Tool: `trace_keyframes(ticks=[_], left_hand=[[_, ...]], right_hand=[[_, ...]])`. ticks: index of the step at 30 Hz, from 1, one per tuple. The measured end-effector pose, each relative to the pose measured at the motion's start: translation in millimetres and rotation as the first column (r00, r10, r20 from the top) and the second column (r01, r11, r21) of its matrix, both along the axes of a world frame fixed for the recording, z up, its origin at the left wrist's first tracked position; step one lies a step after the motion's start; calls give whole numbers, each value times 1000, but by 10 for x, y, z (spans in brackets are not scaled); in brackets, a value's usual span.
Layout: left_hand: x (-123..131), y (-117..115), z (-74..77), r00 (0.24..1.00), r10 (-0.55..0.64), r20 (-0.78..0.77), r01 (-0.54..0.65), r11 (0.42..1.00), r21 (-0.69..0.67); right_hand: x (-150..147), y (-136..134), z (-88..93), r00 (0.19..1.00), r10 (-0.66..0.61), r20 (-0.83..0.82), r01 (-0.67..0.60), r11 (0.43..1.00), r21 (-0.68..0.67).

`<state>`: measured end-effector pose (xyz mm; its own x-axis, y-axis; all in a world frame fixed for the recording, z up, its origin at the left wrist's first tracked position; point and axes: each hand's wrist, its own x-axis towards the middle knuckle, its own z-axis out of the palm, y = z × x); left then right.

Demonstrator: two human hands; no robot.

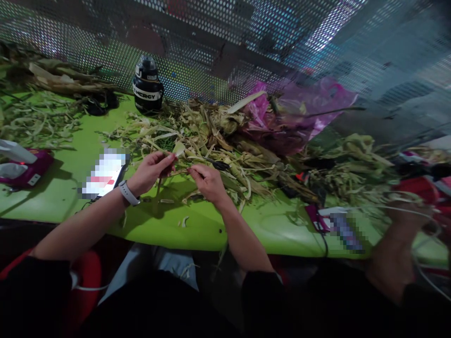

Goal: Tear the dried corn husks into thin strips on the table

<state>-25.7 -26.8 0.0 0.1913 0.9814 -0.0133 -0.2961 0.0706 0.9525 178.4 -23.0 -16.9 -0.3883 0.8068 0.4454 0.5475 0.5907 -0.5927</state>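
Observation:
Over the green table (148,225) my left hand (151,170) pinches a thin pale strip of dried leaf (178,157) at its left end. My right hand (208,182) pinches the same strip a little to the right, fingers curled shut. A white band sits on my left wrist (128,192). Just behind both hands lies a heap of dried husks and leaf strips (214,131).
A phone (104,174) lies left of my left hand. A black bottle (148,87) stands at the back by the perforated screen. A pink plastic bag (292,112) lies behind the heap. Another person's arm (398,244) works at the right. A purple device (24,166) sits far left.

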Motion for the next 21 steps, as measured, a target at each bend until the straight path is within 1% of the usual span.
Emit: trace_keyframes(ticks=[2, 4, 6, 8, 9, 11, 12, 13, 14, 17, 19, 21], left_hand=[[1, -12, 2, 998, -36, 54, 39, 998, -53], [10, -24, -12, 993, -67, 95, 76, 993, -88], [25, -41, -37, 989, -103, 101, 112, 990, -89], [46, -68, -57, 985, -164, 62, 167, 984, -54], [57, -84, -61, 979, -201, 18, 202, 979, -29], [79, -118, -54, 959, -265, -99, 269, 963, 20], [87, -132, -45, 946, -283, -157, 292, 956, 39], [94, -143, -33, 935, -288, -205, 305, 951, 54], [97, -150, -22, 927, -287, -242, 310, 948, 65], [93, -152, -4, 912, -271, -309, 307, 949, 73], [84, -144, -9, 903, -269, -335, 309, 949, 70], [77, -134, -25, 905, -273, -326, 309, 949, 64]], right_hand=[[29, 7, 19, 999, 11, -53, -13, 999, -41], [46, 1, 51, 989, -12, -148, 2, 998, -66], [37, -13, 77, 958, -86, -272, 65, 994, -86], [-6, -24, 77, 916, -149, -374, 92, 982, -164], [-39, -26, 66, 899, -155, -410, 61, 971, -233], [-113, -27, 22, 858, -144, -492, -67, 920, -386], [-150, -26, -5, 827, -149, -541, -126, 890, -438], [-182, -25, -32, 789, -168, -591, -161, 871, -463], [-209, -26, -56, 749, -193, -634, -175, 865, -470], [-251, -31, -96, 648, -248, -720, -143, 889, -435], [-260, -36, -97, 617, -268, -739, -137, 889, -437], [-266, -38, -89, 610, -298, -734, -124, 879, -460]])
